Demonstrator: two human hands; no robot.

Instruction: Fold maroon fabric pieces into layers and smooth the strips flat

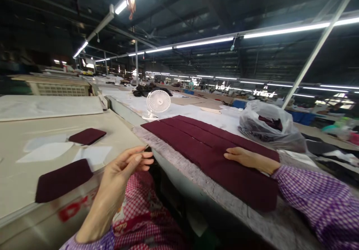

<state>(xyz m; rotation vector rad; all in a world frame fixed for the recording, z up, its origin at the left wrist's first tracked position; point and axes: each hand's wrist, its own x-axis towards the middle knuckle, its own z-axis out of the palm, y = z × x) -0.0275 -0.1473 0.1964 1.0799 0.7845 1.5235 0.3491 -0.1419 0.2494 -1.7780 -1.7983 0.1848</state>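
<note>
Dark maroon fabric pieces [190, 141] lie side by side on a grey, fuzzy-covered table edge [174, 162]. My right hand [242, 158] rests on them with its fingers stretched out, pressing on the cloth. Off the table's near edge, my left hand [126, 171] is raised in the air, thumb and fingers brought together. A small dark tip [146, 146] shows at its fingertips, too small to name. To the left, two stacks of maroon fabric, a smaller stack [87, 136] and a nearer one [64, 180], lie on a beige surface.
White paper-like pieces [46, 152] lie beside the left stacks. A white fan [158, 101] stands behind the fabric. A clear plastic bag [263, 121] with dark cloth inside sits at the right. A gap separates the two work surfaces. Dark fabrics [322, 149] lie farther right.
</note>
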